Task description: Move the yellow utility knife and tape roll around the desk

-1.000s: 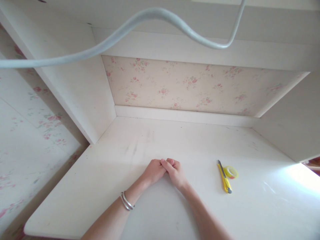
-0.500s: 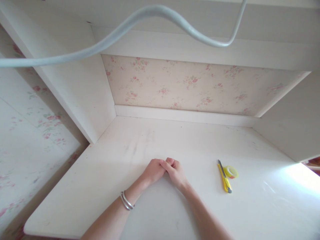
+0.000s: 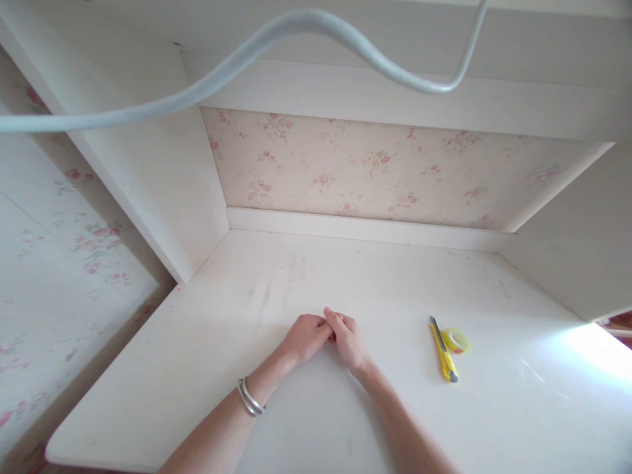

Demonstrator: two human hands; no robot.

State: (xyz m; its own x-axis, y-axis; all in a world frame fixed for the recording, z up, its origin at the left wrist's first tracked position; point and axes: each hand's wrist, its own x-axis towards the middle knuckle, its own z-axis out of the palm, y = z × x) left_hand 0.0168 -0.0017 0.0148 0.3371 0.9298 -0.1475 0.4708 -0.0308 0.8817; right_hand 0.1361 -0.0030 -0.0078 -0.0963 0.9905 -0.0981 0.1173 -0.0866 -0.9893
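My left hand and my right hand are clasped together over the white desktop, near its middle. Both have their fingers curled closed, and I see no object between them. The right thumb lies on top, its tip pointing away from me. Part of the fingers is hidden where the hands meet. Two silver bangles circle my left wrist. To the right of my hands lies a yellow utility knife, touched or nearly touched by a roll of yellow-green tape. Neither hand touches them.
White side panels and a low back ledge bound the desk, with floral wallpaper behind. Across the top of the view runs a pale curved cable. Bright light falls on the desk's right edge.
The thumbs have shifted: my right thumb has lifted and swung from pointing left to pointing away from me. The clasped hands stay in place, and the knife and tape have not moved.
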